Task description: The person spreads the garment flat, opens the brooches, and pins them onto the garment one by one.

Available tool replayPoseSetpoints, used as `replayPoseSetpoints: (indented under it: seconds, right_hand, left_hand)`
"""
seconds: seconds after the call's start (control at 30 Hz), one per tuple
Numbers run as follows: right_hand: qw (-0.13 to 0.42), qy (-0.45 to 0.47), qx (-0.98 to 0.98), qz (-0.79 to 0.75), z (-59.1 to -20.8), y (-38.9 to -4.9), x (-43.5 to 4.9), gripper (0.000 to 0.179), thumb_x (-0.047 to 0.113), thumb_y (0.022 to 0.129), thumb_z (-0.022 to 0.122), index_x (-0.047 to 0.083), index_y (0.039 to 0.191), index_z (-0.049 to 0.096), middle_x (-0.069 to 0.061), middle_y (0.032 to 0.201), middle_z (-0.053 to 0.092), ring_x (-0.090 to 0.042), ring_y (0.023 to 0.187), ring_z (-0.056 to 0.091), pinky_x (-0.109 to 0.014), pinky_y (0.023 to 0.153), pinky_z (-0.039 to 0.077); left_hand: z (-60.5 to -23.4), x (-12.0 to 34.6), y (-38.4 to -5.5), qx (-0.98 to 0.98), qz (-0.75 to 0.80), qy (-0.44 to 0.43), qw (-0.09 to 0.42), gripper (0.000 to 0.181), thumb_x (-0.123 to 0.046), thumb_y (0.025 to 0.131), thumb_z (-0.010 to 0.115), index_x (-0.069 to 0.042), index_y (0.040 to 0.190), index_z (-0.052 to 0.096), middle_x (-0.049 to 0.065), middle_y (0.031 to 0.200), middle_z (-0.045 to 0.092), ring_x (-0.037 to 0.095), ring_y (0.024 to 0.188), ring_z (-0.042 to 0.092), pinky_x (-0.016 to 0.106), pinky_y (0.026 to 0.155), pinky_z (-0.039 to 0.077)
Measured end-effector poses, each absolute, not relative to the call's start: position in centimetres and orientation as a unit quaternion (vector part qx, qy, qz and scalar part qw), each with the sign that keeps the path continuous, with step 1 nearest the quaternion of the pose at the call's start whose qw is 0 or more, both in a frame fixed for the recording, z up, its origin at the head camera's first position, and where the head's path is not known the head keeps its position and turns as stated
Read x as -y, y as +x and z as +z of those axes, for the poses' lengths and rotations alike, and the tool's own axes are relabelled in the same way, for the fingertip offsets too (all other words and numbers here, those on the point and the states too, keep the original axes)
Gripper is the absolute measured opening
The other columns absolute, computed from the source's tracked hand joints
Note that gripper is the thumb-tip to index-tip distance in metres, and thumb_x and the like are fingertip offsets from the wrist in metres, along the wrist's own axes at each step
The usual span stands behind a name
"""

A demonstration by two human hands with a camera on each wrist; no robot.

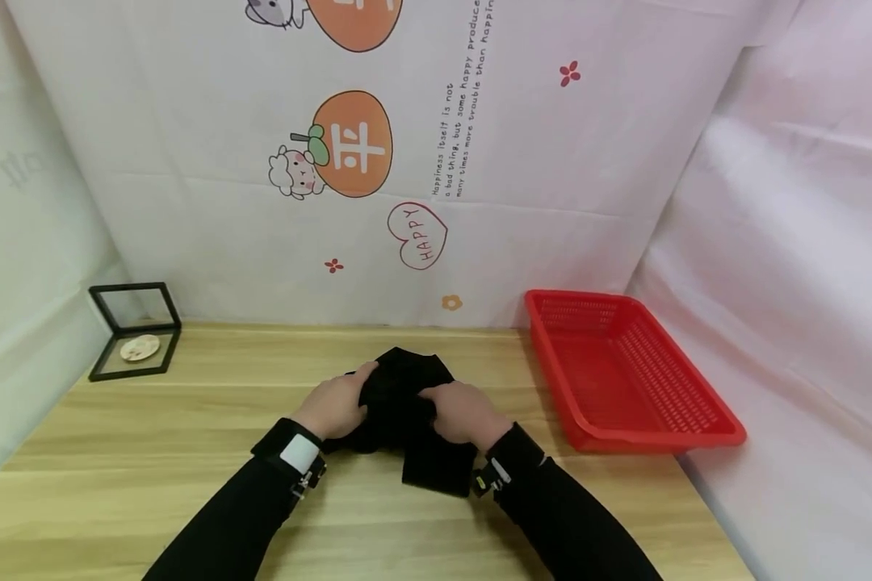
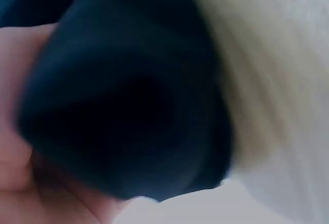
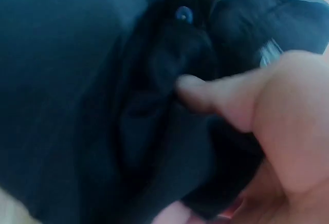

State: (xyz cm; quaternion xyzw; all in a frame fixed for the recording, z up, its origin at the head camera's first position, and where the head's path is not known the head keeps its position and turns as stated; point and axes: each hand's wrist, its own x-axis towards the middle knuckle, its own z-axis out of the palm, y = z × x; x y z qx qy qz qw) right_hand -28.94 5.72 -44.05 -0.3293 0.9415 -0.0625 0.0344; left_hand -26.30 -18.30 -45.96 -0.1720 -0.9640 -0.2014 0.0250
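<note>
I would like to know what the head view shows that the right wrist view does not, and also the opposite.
Only the head view: the red basket, the black frame with a pale disc, and the heart drawing.
Only the right wrist view: a small round button.
Both: the right-hand grip on the black cloth.

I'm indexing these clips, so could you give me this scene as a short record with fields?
Left hand: grips the black cloth
Right hand: pinches the same cloth, thumb on top
Cloth state: bunched, a button showing
Surface: wood-grain table
Right side: red basket with perforated walls
Far left: open black-edged case, pale round item on its lower panel
Backdrop: white printed sheet
</note>
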Motion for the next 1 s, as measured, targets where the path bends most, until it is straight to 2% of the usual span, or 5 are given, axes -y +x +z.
replayPoseSetpoints:
  seconds: [0.17,0.4,0.67,0.8,1.0]
  right_hand:
    - [0.074,-0.29,-0.939,-0.17,-43.2,-29.6,-6.4,0.037,0.004,0.092,0.063,0.008,0.129,0.064,-0.01,0.113,0.068,-0.025,0.096,0.064,-0.042,0.089,0.05]
    - [0.107,-0.269,-0.907,-0.306,-42.9,-30.3,-7.6,0.014,0.008,0.09,0.073,0.014,0.096,0.062,0.001,0.089,0.06,-0.017,0.081,0.052,-0.038,0.079,0.045]
    - [0.129,-0.228,-0.871,-0.415,-42.5,-30.4,-7.8,0.026,0.029,0.088,0.078,0.015,0.106,0.066,-0.001,0.095,0.065,-0.02,0.09,0.06,-0.038,0.083,0.05]
    - [0.123,-0.231,-0.866,-0.426,-42.1,-30.4,-8.1,0.032,0.038,0.087,0.078,0.016,0.108,0.068,0.0,0.098,0.065,-0.02,0.092,0.059,-0.037,0.083,0.05]
    - [0.118,-0.231,-0.856,-0.447,-41.1,-30.3,-8.8,0.03,0.042,0.09,0.075,0.015,0.1,0.068,-0.002,0.09,0.063,-0.02,0.082,0.059,-0.037,0.072,0.051]
  left_hand:
    - [-44.4,18.3,-24.8,0.962,-0.228,-0.151,0.007,0.074,-0.022,0.099,0.063,0.0,0.156,0.023,0.028,0.141,0.048,0.04,0.118,0.056,0.05,0.095,0.048]
    - [-43.1,17.5,-22.9,0.95,-0.249,-0.161,0.096,0.059,-0.022,0.1,0.057,0.0,0.151,0.037,0.024,0.143,0.046,0.041,0.126,0.05,0.052,0.1,0.044]
    - [-41.9,17.1,-22.1,0.891,-0.363,-0.222,0.157,0.057,-0.034,0.107,0.046,-0.001,0.152,0.036,0.018,0.146,0.047,0.033,0.133,0.046,0.05,0.105,0.04]
    - [-41.7,16.8,-22.3,0.893,-0.345,-0.234,0.173,0.072,-0.038,0.1,0.061,-0.002,0.154,0.031,0.018,0.14,0.054,0.032,0.122,0.056,0.049,0.097,0.047]
    - [-41.7,17.0,-22.4,0.915,-0.314,-0.152,0.204,0.06,-0.022,0.095,0.072,0.008,0.14,0.046,0.021,0.086,0.068,0.03,0.07,0.066,0.048,0.072,0.055]
